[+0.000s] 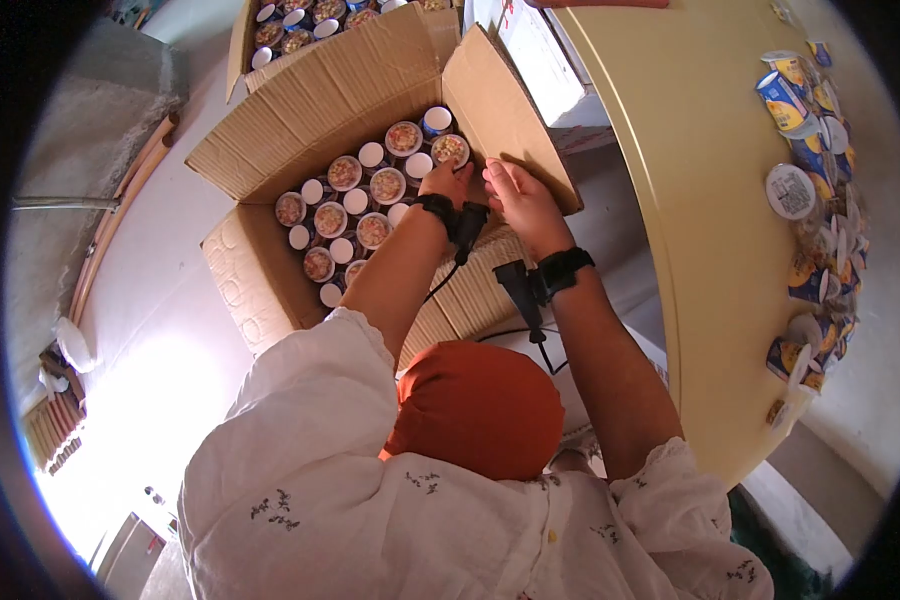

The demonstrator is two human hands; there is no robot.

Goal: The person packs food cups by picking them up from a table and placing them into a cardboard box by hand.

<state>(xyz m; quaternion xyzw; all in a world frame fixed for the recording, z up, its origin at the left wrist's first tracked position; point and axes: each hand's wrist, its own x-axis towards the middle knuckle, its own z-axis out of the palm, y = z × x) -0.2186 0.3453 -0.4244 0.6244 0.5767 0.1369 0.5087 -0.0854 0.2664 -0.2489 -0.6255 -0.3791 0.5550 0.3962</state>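
Corner cup: upright, 12 o'clock from my left hand, the nearer one
Its grip: hidden, can't tell
My right hand: half-curled, can't tell if holding anything tbh

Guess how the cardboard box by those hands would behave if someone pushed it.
The cardboard box would probably feel heavy, being packed with cups. Its open flaps may bend easily, since they look like thin corrugated board. Being square-cornered, it would likely slide rather than roll.
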